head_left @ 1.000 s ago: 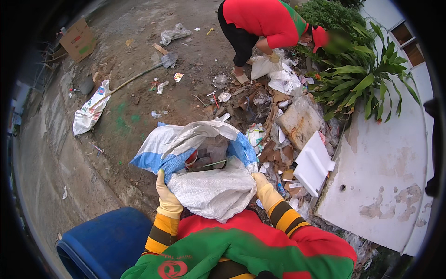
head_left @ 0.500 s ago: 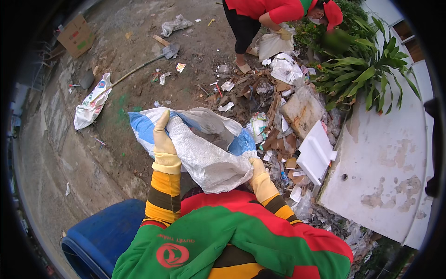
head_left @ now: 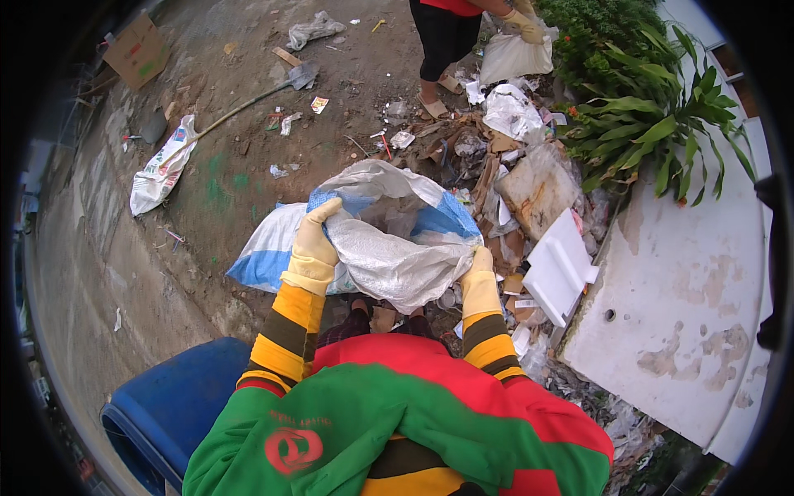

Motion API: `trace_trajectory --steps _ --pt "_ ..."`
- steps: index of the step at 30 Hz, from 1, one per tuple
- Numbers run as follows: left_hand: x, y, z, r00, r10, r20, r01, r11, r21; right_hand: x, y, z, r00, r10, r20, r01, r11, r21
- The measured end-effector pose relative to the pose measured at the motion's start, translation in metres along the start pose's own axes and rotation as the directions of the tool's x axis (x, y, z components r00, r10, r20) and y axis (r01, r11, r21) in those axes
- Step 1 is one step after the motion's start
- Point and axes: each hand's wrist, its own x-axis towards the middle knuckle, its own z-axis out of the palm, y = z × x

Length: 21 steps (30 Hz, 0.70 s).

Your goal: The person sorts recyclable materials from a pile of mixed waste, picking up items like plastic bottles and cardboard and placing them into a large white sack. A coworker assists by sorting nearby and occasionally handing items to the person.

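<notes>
A white and blue woven sack (head_left: pixel 405 263) hangs in front of me, its mouth spread wide and facing up and away. My left hand (head_left: pixel 314 240), in a cream rubber glove, is closed on the rim at the left side. On the right side of the mouth, my right hand (head_left: pixel 480 277), gloved the same way, grips the rim too. The blue-cornered lower part of the sack trails out to the left beyond my left wrist. Little of the sack's inside shows. Just past the right hand lies a heap of mixed rubbish (head_left: pixel 496 198).
A white foam panel (head_left: pixel 562 269) and a stained slab (head_left: pixel 539 192) lie on the heap. Behind it, a co-worker (head_left: pixel 447 41) holds a white sack (head_left: pixel 517 56). A blue barrel (head_left: pixel 178 405) lies at lower left. A long-handled shovel (head_left: pixel 248 105) rests on another sack (head_left: pixel 164 174).
The sack's mouth has come up and spread wider, and both hands have shifted slightly right. The sack's blue end has swung down. The co-worker has straightened up, lifting the white sack.
</notes>
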Motion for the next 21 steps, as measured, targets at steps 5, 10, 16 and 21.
trace_trajectory --steps 5,10,16,21 --pt "0.042 -0.021 0.001 0.986 -0.152 0.066 0.153 0.988 -0.011 0.053 -0.028 0.015 0.999 -0.008 -0.052 0.003 0.996 -0.084" --pt "0.068 -0.043 0.007 0.972 0.171 0.162 -0.226 0.871 0.436 0.084 -0.054 0.014 0.983 0.139 -0.116 -0.160 0.968 -0.193" --pt "0.075 -0.060 0.016 0.979 -0.200 0.026 0.201 0.978 -0.054 0.095 -0.060 -0.022 0.980 0.190 -0.056 -0.190 0.982 -0.006" --pt "0.082 -0.070 0.025 0.985 -0.171 0.018 0.172 0.983 -0.067 0.101 -0.063 -0.048 0.987 0.160 0.016 -0.160 0.985 0.056"
